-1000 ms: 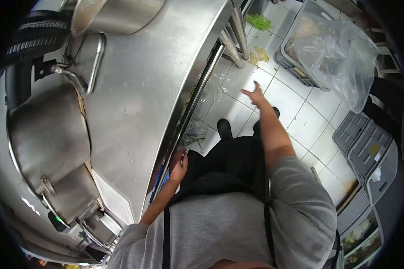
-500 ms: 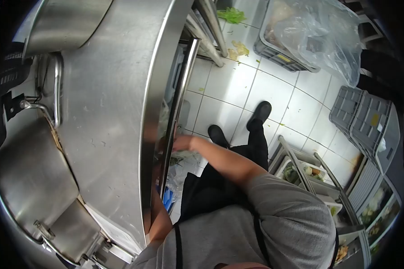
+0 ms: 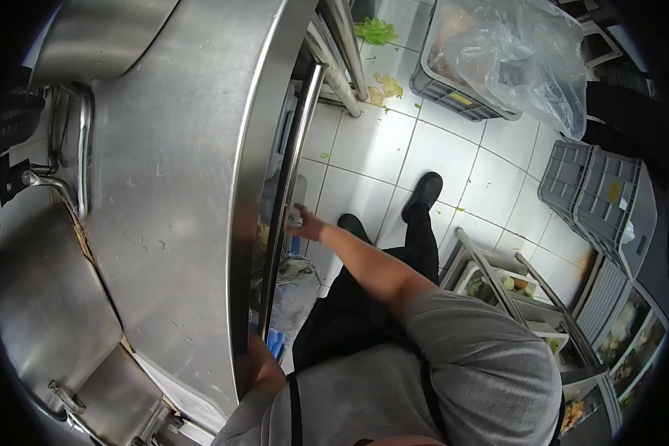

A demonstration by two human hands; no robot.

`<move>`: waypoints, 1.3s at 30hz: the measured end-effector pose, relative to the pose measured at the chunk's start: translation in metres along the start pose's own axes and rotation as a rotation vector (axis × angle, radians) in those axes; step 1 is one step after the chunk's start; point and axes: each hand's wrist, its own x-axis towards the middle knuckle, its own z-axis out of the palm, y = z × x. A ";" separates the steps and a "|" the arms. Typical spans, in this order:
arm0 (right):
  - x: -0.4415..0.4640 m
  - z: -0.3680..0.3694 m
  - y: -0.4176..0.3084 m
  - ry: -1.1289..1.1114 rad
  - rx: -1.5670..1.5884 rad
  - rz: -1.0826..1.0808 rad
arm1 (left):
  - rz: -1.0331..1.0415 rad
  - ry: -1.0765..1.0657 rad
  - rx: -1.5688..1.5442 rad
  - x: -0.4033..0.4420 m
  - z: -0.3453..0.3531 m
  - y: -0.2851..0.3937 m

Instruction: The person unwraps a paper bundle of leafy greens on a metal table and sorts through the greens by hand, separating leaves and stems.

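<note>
My right hand point(image 3: 305, 224) reaches down beside a long steel bar point(image 3: 293, 141) under the counter's edge. Its fingers are spread, with nothing visible between them. My left forearm point(image 3: 266, 370) goes in below the steel counter point(image 3: 178, 193), which hides the fingers of that hand. Clear plastic bags point(image 3: 293, 293), some with leafy greens showing, sit low beneath my right arm. A blue item point(image 3: 276, 343) shows near my left forearm. Another small blue patch is just below my right hand, too small to name.
Grey crates point(image 3: 602, 197) stand at the right. Another crate point(image 3: 461, 104), at the top, has a large clear plastic bag point(image 3: 524, 59) over it. Vegetable tubs point(image 3: 490, 286) sit on a rack at the right. Lettuce scraps point(image 3: 375, 31) litter the white floor tiles point(image 3: 372, 141).
My right hand has lifted slightly up and away from the bags, and its fingers now show spread. More of the bags is visible. My left arm has gone further under the counter's edge.
</note>
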 end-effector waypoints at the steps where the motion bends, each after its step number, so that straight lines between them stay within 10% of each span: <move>1: -0.022 0.000 -0.027 -0.164 0.081 -0.002 | -0.005 -0.001 -0.002 -0.003 -0.003 -0.002; 5: -0.023 0.071 -0.013 -0.699 0.759 -0.191 | -0.014 -0.002 0.006 -0.015 -0.015 -0.009; 9: 0.045 0.183 0.031 -0.769 1.138 -0.230 | -0.041 0.001 0.002 -0.022 -0.026 -0.018; 19: -0.002 0.149 -0.045 -0.645 0.316 -0.970 | -0.097 -0.002 -0.034 -0.024 -0.042 -0.051; 29: -0.015 0.021 -0.049 -0.552 -0.804 -0.366 | -0.080 -0.028 -0.090 -0.028 -0.029 -0.058; 33: -0.073 -0.110 0.076 -0.238 -0.782 -0.248 | -0.061 -0.059 -0.128 -0.017 -0.008 -0.052; 35: -0.132 -0.192 0.085 0.007 -0.696 0.180 | -0.036 -0.079 -0.150 -0.006 0.011 -0.041; 39: -0.226 -0.313 0.102 0.710 -0.504 0.141 | 0.018 -0.119 -0.187 0.024 0.053 -0.001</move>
